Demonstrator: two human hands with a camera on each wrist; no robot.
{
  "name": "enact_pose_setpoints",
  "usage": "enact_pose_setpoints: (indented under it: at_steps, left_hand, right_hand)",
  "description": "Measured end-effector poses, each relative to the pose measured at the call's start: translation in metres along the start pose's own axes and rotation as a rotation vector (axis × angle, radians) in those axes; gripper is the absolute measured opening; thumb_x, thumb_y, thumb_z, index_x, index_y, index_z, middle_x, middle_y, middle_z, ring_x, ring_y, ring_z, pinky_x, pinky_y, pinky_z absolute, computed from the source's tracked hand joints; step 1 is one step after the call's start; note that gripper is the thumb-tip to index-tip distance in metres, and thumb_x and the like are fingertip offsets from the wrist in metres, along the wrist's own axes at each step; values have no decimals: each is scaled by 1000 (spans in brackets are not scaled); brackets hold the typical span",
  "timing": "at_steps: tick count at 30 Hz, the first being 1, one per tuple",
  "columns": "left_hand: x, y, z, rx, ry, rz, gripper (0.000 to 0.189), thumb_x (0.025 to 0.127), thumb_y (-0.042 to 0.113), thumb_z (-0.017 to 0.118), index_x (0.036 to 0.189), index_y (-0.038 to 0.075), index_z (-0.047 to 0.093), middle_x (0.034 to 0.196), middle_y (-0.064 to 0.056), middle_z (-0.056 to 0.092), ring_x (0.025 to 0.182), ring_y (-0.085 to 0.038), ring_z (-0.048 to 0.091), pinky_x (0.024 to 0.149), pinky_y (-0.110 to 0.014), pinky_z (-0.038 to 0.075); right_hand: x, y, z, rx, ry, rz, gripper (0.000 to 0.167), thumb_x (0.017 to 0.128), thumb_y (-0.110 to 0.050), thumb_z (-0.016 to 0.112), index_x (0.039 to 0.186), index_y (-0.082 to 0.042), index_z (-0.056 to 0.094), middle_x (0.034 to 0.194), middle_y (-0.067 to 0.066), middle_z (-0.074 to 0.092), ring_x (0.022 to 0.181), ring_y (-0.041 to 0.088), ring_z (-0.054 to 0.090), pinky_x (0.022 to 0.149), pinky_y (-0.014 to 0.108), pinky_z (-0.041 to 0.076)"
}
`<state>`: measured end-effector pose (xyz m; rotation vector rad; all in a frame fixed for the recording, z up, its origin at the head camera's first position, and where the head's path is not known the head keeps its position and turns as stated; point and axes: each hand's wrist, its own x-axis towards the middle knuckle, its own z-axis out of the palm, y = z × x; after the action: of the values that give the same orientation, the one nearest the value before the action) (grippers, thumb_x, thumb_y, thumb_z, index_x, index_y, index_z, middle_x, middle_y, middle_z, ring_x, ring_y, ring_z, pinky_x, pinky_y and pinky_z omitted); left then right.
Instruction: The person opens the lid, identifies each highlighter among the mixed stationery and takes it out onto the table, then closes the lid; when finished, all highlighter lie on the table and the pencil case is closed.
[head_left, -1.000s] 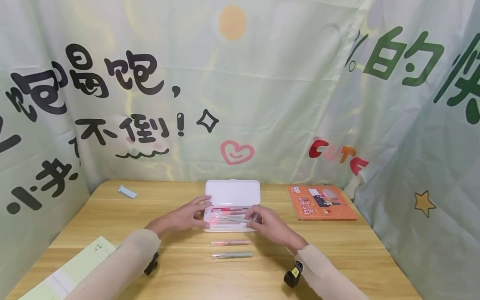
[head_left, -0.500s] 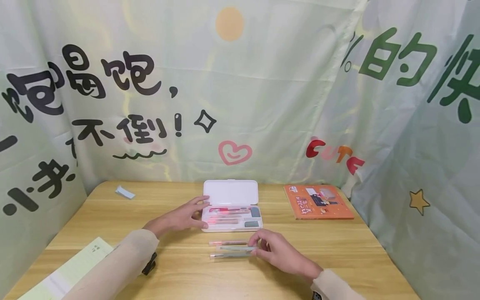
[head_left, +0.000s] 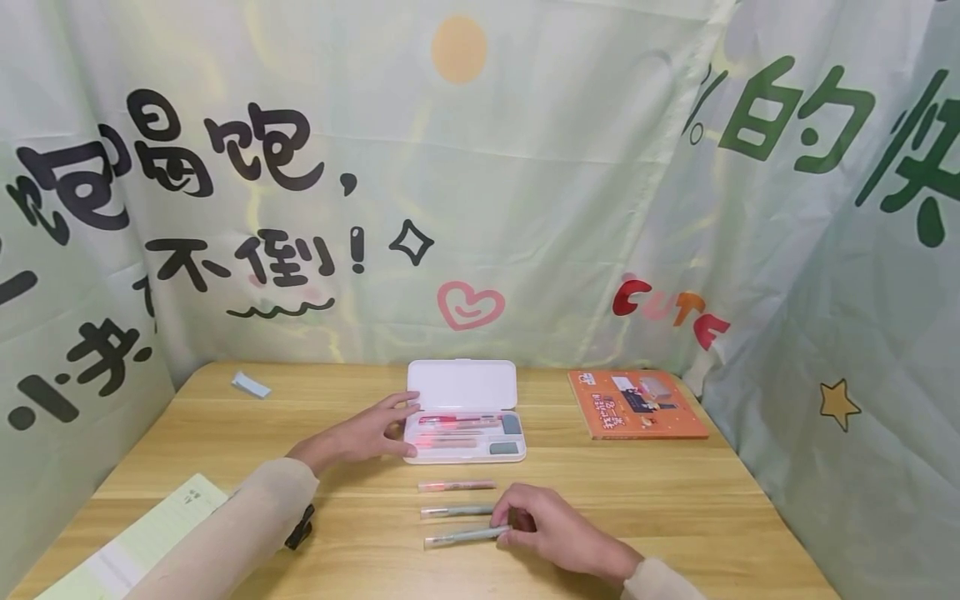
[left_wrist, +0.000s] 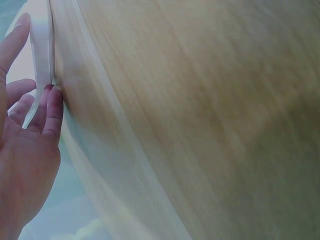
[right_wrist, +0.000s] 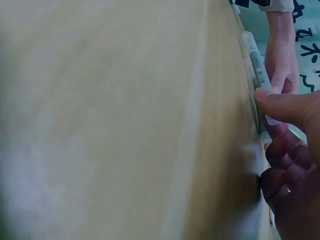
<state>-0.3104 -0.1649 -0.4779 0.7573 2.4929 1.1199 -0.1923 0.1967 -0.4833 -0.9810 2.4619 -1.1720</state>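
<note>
A white pencil case [head_left: 462, 385] lies with its lid raised at the middle of the table. In it are several pink and red pens [head_left: 450, 437]. My left hand [head_left: 360, 432] rests at the case's left side, thumb and fingers spread apart; the left wrist view shows its fingers [left_wrist: 54, 112] touching the case's edge. My right hand [head_left: 551, 529] pinches the end of a grey-green pen [head_left: 461, 537] with a clear cap, low at the tabletop. Behind that pen lie another grey-green pen [head_left: 455, 512] and a pink pen [head_left: 456, 485], roughly parallel.
Grey-green blocks [head_left: 503, 448] sit in the case's right compartments. An orange book [head_left: 637, 404] lies at the back right, a small pale-blue piece [head_left: 251, 385] at the back left. A light-green pad [head_left: 142, 533] lies at the front left, partly under the left sleeve. Printed curtains surround the table.
My right hand has taken a grey-green pen from the case and carried it toward the front, down past the two pens on the table. The left hand stays at the case.
</note>
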Motion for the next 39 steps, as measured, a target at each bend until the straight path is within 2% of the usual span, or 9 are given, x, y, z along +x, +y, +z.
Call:
enact_pose_setpoints:
  at_steps: [9, 17, 24, 34, 39]
  left_hand:
    - [-1, 1, 0, -1, 0, -2, 87, 101, 31, 81, 168, -1, 36, 183, -14, 17, 151, -46, 49, 123, -59, 45]
    - [0, -1, 1, -9, -7, -16, 88, 101, 33, 81, 169, 3, 35, 183, -10, 16, 151, -44, 50, 123, -57, 45]
    - [0, 1, 0, 8, -3, -2, 87, 101, 33, 81, 169, 0, 36, 183, -14, 17, 152, -46, 48, 124, -60, 43]
    - [-1, 4, -1, -9, -2, -3, 87, 101, 30, 81, 168, -1, 36, 182, -15, 17, 149, -46, 51, 123, -59, 45]
    - [-2, 5, -1, -16, -3, -8, 87, 101, 30, 81, 168, 0, 35, 182, -14, 16, 146, -46, 54, 119, -57, 49]
  right_hand:
    - [1, 1, 4, -24, 4, -51, 9, 101, -21, 80, 108, -22, 74, 96, -9, 67, 76, -9, 51, 65, 16, 51]
    - [0, -1, 5, -39, 6, -74, 9, 101, -25, 81, 108, -23, 76, 92, -15, 64, 75, -10, 50, 64, 15, 50]
    - [0, -2, 5, -76, 10, -111, 9, 101, -25, 80, 109, -22, 77, 95, -9, 68, 75, -10, 50, 64, 14, 50]
    - [0, -2, 5, -69, 11, -86, 13, 100, -31, 82, 109, -23, 77, 98, -9, 70, 74, -8, 51, 63, 14, 50]
    - [7, -5, -6, -35, 64, -80, 17, 100, -30, 82, 111, -18, 77, 99, -4, 72, 76, -5, 54, 65, 17, 52]
